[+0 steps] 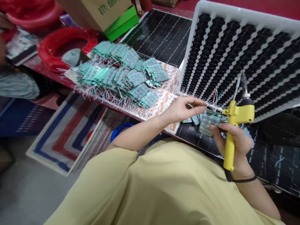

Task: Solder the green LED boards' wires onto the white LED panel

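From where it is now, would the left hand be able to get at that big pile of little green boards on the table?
Probably yes. The left hand pinches a wire beside the small board, and the pile of green boards lies open on the table's left side, with nothing standing between.

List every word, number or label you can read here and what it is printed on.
"QTY:" followed by digits cut off at the frame edge, not readable for certain: on the cardboard box.
Print on the patterned sheet under the pile of small circuit boards: too small to read.
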`<state>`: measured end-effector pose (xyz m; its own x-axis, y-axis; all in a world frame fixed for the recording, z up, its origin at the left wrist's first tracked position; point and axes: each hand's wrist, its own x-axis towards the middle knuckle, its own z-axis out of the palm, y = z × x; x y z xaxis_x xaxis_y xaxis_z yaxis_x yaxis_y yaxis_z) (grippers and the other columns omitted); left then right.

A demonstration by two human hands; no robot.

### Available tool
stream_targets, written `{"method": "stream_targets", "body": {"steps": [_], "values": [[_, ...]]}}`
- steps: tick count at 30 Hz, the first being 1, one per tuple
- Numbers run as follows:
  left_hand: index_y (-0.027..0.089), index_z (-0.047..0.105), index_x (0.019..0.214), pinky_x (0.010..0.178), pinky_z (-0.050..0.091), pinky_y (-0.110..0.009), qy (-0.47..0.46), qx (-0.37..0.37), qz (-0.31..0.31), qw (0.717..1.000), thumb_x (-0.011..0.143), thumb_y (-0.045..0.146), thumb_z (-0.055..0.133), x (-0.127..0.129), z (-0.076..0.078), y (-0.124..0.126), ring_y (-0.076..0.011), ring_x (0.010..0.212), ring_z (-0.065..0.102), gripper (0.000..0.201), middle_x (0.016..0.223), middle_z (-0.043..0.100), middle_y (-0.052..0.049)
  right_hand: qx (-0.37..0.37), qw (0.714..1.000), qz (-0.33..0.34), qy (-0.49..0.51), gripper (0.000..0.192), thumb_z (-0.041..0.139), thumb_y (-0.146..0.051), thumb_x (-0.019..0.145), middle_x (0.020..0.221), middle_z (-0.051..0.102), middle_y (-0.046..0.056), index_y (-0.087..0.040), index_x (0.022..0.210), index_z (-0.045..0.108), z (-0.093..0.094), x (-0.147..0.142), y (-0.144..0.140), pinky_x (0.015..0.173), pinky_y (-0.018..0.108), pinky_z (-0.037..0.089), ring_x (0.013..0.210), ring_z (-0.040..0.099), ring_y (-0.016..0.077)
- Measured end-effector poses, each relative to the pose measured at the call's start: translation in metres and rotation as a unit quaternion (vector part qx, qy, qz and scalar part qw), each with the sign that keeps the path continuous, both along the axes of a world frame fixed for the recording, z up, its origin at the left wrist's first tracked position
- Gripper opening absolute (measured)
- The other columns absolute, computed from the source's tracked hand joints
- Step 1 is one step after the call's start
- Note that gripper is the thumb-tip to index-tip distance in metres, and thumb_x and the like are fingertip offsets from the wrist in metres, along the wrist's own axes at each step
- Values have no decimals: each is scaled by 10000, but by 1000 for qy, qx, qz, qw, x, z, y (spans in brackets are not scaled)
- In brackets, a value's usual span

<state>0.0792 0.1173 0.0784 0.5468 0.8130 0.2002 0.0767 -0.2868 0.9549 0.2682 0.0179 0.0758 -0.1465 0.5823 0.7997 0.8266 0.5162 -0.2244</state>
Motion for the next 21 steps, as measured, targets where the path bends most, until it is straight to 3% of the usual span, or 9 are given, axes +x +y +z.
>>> {"method": "stream_targets", "body": {"steps": [3,7,11,13,16,18,19,21], "values": [[115,728,870,738,525,-251,-42,-143,-60,987,677,634,733,16,6,5,-126,768,655,553,837,737,-59,-18,999,13,-33,157,703,-158,847,671,618,-38,-180,918,565,0,0,0,523,170,460,513,582,85],[109,684,709,676,482,-224,-83,-145,-25,986,604,643,774,35,4,7,-76,651,576,551,686,673,-16,-14,998,-12,-53,143,686,-164,861,640,585,-48,-193,925,560,-5,1,0,493,172,432,475,545,80],[127,691,710,653,487,-228,-115,-86,53,988,705,590,738,44,-12,-1,-86,664,592,465,721,686,-26,-3,999,-42,-31,167,702,-174,849,674,616,-38,-189,937,561,-10,2,1,514,178,450,501,577,90],[151,715,766,694,517,-241,-143,-7,79,987,812,505,682,41,-23,-4,-109,749,650,358,800,720,-44,2,998,-56,-15,181,718,-177,837,676,620,-36,-185,925,560,-11,2,1,524,179,456,509,588,93],[211,745,926,886,531,-296,-133,191,42,972,897,317,629,28,-34,-1,-134,961,686,160,985,750,-60,6,998,-61,-16,185,722,-175,832,667,619,-37,-182,918,558,-9,3,1,529,179,458,504,585,92],[222,740,1032,977,508,-335,-104,239,15,965,919,293,594,18,-34,5,-151,1054,675,197,1087,742,-76,8,998,-53,-30,191,718,-161,833,684,634,-35,-181,932,556,-7,5,0,539,177,464,508,583,89],[210,736,1057,977,512,-342,-91,208,15,974,928,325,579,15,-32,9,-161,1060,677,234,1104,740,-86,5,998,-48,-37,196,716,-152,832,694,641,-34,-183,940,555,-7,6,-1,542,177,464,511,583,88],[166,740,1049,902,550,-330,-67,63,13,996,915,449,570,14,-23,14,-178,997,700,356,1060,751,-103,-3,998,-38,-54,206,715,-140,830,687,636,-38,-190,948,554,-6,6,-2,530,179,452,502,571,86]]}}
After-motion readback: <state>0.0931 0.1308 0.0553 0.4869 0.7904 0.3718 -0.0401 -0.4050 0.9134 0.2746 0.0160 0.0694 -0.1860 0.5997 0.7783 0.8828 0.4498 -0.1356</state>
